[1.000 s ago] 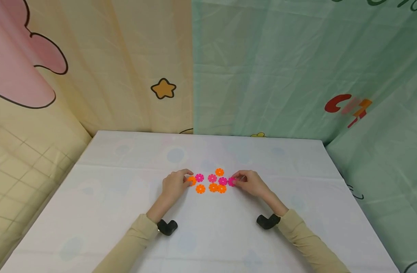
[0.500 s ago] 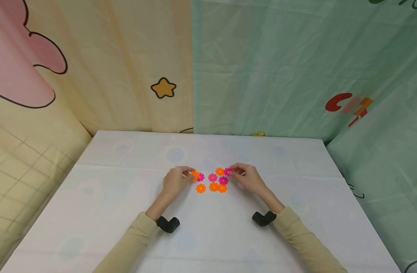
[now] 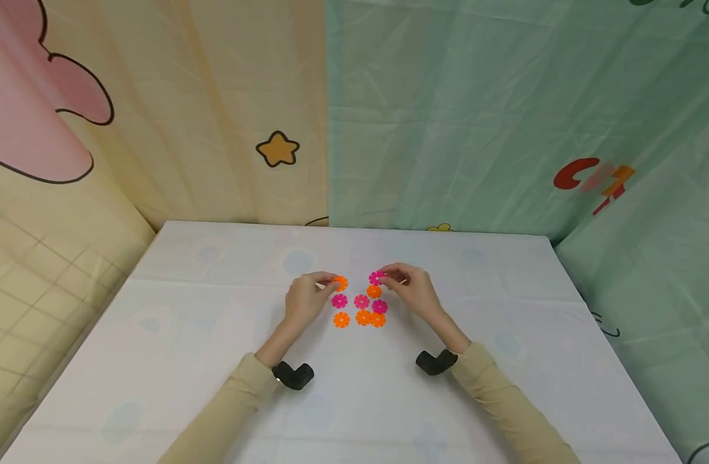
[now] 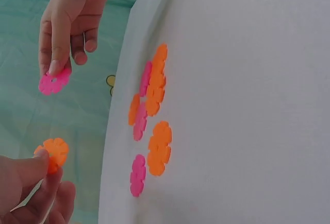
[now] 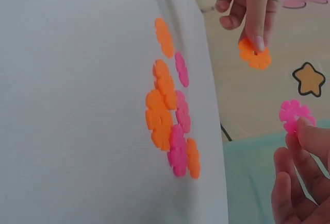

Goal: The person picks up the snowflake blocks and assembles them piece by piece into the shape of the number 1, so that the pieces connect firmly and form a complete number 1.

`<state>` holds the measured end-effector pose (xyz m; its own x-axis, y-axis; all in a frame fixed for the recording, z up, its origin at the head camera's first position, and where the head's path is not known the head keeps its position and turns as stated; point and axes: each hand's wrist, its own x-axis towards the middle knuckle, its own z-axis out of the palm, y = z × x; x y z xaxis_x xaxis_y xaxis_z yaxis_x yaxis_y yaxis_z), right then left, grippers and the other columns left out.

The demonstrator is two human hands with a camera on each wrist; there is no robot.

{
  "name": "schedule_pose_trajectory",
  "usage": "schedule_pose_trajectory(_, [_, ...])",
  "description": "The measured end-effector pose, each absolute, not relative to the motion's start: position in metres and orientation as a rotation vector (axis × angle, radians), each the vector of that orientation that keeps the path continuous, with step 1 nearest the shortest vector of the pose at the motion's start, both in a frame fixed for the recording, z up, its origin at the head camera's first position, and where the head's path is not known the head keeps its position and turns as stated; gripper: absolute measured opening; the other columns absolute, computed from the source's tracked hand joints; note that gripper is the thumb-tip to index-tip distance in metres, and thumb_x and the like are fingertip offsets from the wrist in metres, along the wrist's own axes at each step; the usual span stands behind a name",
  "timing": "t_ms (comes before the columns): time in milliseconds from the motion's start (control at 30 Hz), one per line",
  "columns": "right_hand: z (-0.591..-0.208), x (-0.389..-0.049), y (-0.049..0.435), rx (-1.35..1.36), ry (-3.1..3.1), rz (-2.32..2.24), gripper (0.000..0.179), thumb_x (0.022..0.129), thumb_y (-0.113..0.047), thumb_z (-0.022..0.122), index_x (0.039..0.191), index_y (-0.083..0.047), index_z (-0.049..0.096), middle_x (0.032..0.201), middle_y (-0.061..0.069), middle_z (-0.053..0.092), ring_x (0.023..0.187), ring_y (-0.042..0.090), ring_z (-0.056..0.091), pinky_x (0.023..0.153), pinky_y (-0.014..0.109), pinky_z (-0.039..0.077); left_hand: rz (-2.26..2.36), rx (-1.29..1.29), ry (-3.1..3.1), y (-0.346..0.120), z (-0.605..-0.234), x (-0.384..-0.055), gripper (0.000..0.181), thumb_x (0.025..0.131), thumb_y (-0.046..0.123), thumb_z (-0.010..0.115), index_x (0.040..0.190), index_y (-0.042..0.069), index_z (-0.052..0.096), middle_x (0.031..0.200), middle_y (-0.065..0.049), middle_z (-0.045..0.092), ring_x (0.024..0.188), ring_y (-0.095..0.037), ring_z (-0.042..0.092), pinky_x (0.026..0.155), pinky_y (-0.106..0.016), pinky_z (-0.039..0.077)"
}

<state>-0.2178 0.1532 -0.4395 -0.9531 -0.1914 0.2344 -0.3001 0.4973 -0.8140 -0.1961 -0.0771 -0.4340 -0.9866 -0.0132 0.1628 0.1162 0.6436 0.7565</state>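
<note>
Between thumb and fingertips my left hand (image 3: 305, 299) pinches an orange flower-shaped disc (image 4: 55, 152) with notched edges, raised off the table. Across from it, my right hand (image 3: 415, 291) pinches a pink flower-shaped disc (image 5: 294, 113) the same way, also lifted. The two held discs face each other with a gap between them. Below lie several more such discs: a pink one (image 3: 339, 301) and an orange one (image 3: 341, 319) at the left, and a small cluster to the right with a pink disc (image 3: 361, 301), another pink disc (image 3: 380, 307) and overlapping orange discs (image 3: 363, 317).
The discs lie on a table (image 3: 227, 399) with a pale, spotted white cloth. Behind it hang a cream curtain (image 3: 215, 116) and a green curtain (image 3: 447, 116). A black wrist camera (image 3: 293, 375) sits at the left cuff, a second black wrist camera (image 3: 436, 362) at the right.
Both hands have moved up and away from the loose discs and closer together. The left carries its orange disc, the right its pink one. The discs on the table have stayed put.
</note>
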Motion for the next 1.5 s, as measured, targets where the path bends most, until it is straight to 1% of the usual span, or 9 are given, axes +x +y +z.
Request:
schedule_pose_trajectory(167, [-0.437,-0.220,0.146,0.438,-2.578,1.488,0.018,0.089,-0.016,0.069,0.103,-0.006,0.069,0.093,0.010,0.072,0.075,0.022,0.063,0.067,0.017,0.052,-1.438,-0.088,-2.717,-0.072,-0.435,-0.199,0.022,0.089,0.019,0.069,0.107,0.007,0.073,0.091,-0.009,0.071,0.062,-0.016,0.061,0.055,-0.021,0.046])
schedule_pose_trajectory(433, [-0.438,-0.220,0.138,0.457,-2.540,1.568,0.018,0.091,-0.018,0.066,0.104,-0.005,0.068,0.095,0.011,0.072,0.079,0.024,0.063,0.070,0.016,0.051,-1.666,-0.091,-2.670,-0.066,-0.437,-0.201,0.025,0.090,0.019,0.068,0.107,0.001,0.072,0.087,-0.013,0.071,0.072,-0.031,0.065,0.055,-0.018,0.045])
schedule_pose_trajectory(633, [-0.439,-0.216,0.133,0.477,-2.537,1.552,0.019,0.093,-0.012,0.063,0.106,0.001,0.066,0.097,0.017,0.070,0.083,0.028,0.063,0.071,0.015,0.049,-1.893,0.003,-2.634,-0.065,-0.436,-0.201,0.029,0.092,0.022,0.065,0.111,0.000,0.070,0.093,-0.014,0.073,0.078,-0.025,0.065,0.063,-0.022,0.050])
schedule_pose_trajectory(900, [-0.435,-0.210,0.128,0.494,-2.535,1.571,0.017,0.093,-0.010,0.062,0.105,0.002,0.065,0.099,0.018,0.069,0.085,0.027,0.062,0.071,0.015,0.049,-1.941,0.041,-2.627,-0.063,-0.434,-0.201,0.029,0.093,0.022,0.064,0.110,0.000,0.070,0.094,-0.014,0.073,0.068,-0.013,0.060,0.063,-0.020,0.050])
schedule_pose_trajectory(967, [-0.437,-0.210,0.129,0.503,-2.522,1.593,0.017,0.093,-0.012,0.062,0.105,0.000,0.065,0.099,0.016,0.069,0.085,0.028,0.063,0.071,0.020,0.052,-1.940,0.027,-2.622,-0.063,-0.434,-0.201,0.028,0.093,0.022,0.064,0.110,0.000,0.070,0.094,-0.015,0.073,0.068,-0.012,0.060,0.063,-0.019,0.050])
schedule_pose_trajectory(1067, [-0.441,-0.213,0.131,0.526,-2.494,1.633,0.017,0.092,-0.015,0.063,0.104,-0.003,0.065,0.097,0.014,0.068,0.084,0.031,0.064,0.073,0.033,0.057,-1.940,-0.004,-2.610,-0.062,-0.434,-0.201,0.028,0.092,0.020,0.064,0.109,-0.002,0.069,0.094,-0.016,0.073,0.069,-0.011,0.061,0.064,-0.019,0.051])
schedule_pose_trajectory(1200, [-0.445,-0.214,0.131,0.559,-2.470,1.661,0.017,0.093,-0.016,0.063,0.105,-0.003,0.063,0.097,0.014,0.067,0.084,0.032,0.065,0.074,0.047,0.057,-1.959,-0.013,-2.592,-0.061,-0.433,-0.200,0.027,0.092,0.018,0.064,0.108,-0.003,0.069,0.093,-0.017,0.073,0.067,-0.012,0.060,0.063,-0.019,0.050])
schedule_pose_trajectory(1367, [-0.447,-0.213,0.132,0.583,-2.462,1.612,0.011,0.093,-0.011,0.062,0.102,-0.004,0.063,0.096,0.012,0.068,0.081,0.030,0.064,0.070,0.035,0.058,-1.968,0.003,-2.601,-0.060,-0.432,-0.201,0.026,0.093,0.018,0.064,0.107,-0.003,0.070,0.091,-0.017,0.072,0.064,-0.012,0.056,0.059,-0.018,0.046])
schedule_pose_trajectory(1500, [-0.450,-0.213,0.132,0.621,-2.431,1.583,0.007,0.092,-0.009,0.063,0.096,-0.004,0.063,0.092,0.012,0.069,0.078,0.033,0.063,0.065,0.024,0.055,-2.000,-0.010,-2.594,-0.059,-0.433,-0.201,0.026,0.093,0.016,0.063,0.107,-0.004,0.069,0.089,-0.018,0.071,0.063,-0.013,0.057,0.060,-0.019,0.049])
